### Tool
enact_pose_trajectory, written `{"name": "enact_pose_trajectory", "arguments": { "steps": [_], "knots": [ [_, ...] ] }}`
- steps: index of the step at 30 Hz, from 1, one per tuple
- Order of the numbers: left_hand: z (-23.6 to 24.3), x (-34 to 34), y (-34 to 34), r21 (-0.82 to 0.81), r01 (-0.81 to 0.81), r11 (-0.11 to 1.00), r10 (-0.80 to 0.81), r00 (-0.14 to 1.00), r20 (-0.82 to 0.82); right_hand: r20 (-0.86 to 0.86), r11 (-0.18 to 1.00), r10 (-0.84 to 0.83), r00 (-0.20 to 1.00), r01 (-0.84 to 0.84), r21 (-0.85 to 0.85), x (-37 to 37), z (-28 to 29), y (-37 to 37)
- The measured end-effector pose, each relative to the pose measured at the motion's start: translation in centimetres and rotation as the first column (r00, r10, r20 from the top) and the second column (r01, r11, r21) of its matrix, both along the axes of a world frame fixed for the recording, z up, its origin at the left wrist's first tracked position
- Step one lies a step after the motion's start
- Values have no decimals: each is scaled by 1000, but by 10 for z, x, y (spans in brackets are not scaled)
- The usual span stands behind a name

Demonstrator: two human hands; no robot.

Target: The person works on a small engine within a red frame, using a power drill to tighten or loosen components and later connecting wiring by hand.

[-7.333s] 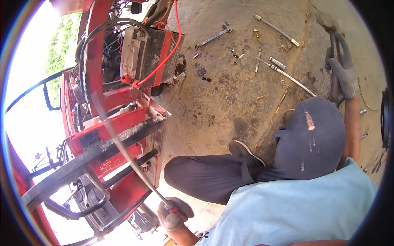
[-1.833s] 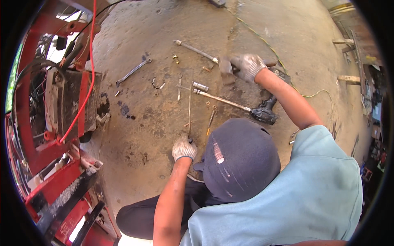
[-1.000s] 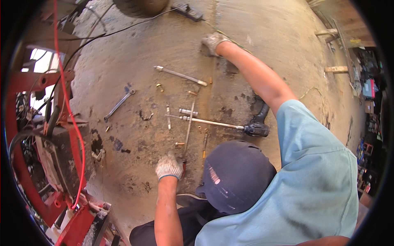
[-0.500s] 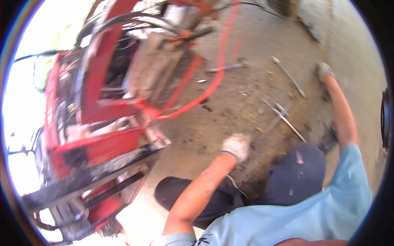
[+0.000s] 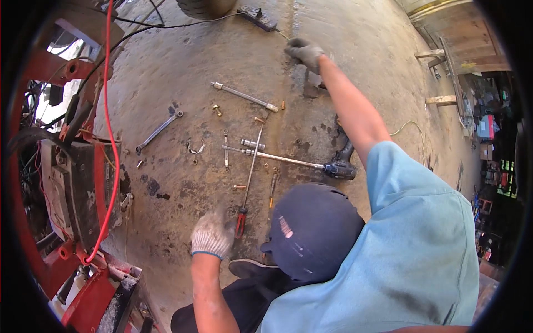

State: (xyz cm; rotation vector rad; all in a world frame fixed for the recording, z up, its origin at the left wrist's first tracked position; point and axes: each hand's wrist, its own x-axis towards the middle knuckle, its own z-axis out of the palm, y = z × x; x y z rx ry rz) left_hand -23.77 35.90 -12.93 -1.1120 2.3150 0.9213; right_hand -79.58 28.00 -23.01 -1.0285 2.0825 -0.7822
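My right hand (image 5: 304, 54), in a grey work glove, reaches far forward over the floor with its fingers curled. Whatever it grips is hidden; a dark, flat-looking piece (image 5: 311, 84) lies just below it. My left hand (image 5: 213, 234), in a white knit glove, is low over the floor, its fingers smeared by motion. Beside it lies a long screwdriver with a red and black handle (image 5: 241, 223). Farther off are a black power driver (image 5: 340, 168) with a long shaft, a silver extension bar (image 5: 244, 96), a combination wrench (image 5: 159, 132) and a short wrench (image 5: 226, 151).
A red machine frame (image 5: 50, 280) with a red hose (image 5: 109, 133) stands on the left. Several bolts and a socket (image 5: 252, 145) are scattered among the tools. A power strip (image 5: 257, 18) and a tyre (image 5: 206, 8) are at the far side, wooden furniture (image 5: 458, 39) at the right.
The view has swung right, so the machine sits farther left and the tools nearer the middle. Both my hands now appear farther left in the picture; the right one is still stretched out forward.
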Motion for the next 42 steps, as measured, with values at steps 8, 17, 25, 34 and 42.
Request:
{"name": "enact_pose_trajectory", "arguments": {
  "steps": [8,17,25,34,42],
  "knots": [
    [50,-83,-10,850,-251,463,847,409,-341,234,994,88,968,-71,-80,183,215,52],
    [245,-54,-4,905,292,-309,872,-294,392,-214,342,893,397,-905,-253,366,420,37],
    [362,11,46,870,118,-478,746,-468,473,162,352,936,313,-822,-447,421,491,68],
    [385,29,61,766,111,-633,631,-499,594,344,391,896,280,-865,-315,440,539,58],
    [449,66,-52,868,134,-478,637,-627,448,707,830,420,570,-556,-44,483,605,-15]
  ]
}}
